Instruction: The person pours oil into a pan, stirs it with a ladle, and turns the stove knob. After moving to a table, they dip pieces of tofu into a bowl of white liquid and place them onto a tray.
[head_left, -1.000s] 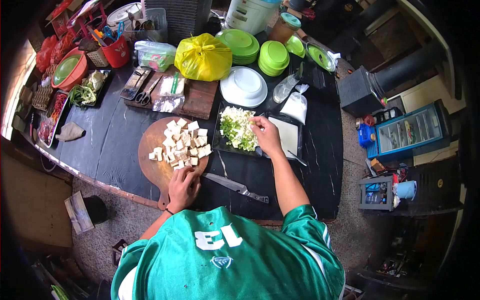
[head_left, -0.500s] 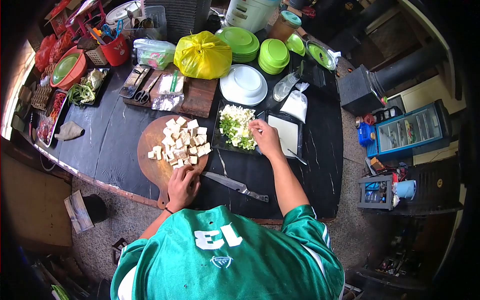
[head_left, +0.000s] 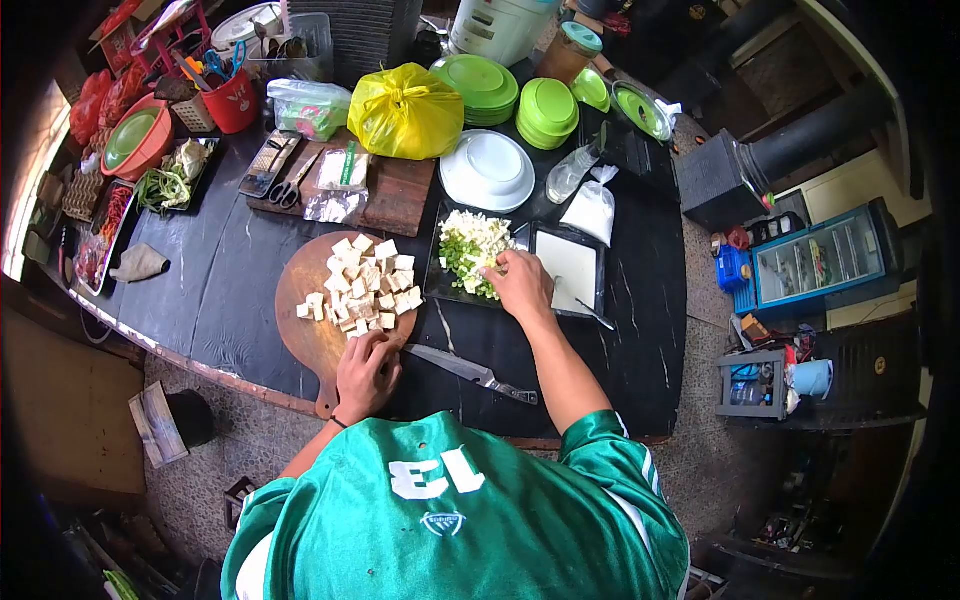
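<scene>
My left hand (head_left: 366, 368) rests curled on the near edge of a round wooden cutting board (head_left: 300, 320), touching the pile of cubed tofu (head_left: 365, 284); I cannot tell whether it holds a cube. My right hand (head_left: 522, 284) lies over the near right part of a black tray (head_left: 436, 285) heaped with chopped green and white vegetables (head_left: 470, 250), fingers bent down into the pile. A knife (head_left: 470, 372) lies on the black table between my arms, touched by neither hand.
A second black tray (head_left: 572, 270) with a white block sits right of my right hand. Behind are a white bowl (head_left: 488, 170), a yellow bag (head_left: 405, 112), green plates (head_left: 480, 88), a dark wooden board (head_left: 395, 195) with scissors, and vegetable trays (head_left: 172, 180) at the left.
My right hand has drawn back toward me and leftward across the chopped vegetables, from the tray's far right to its near edge. My left hand has stayed put.
</scene>
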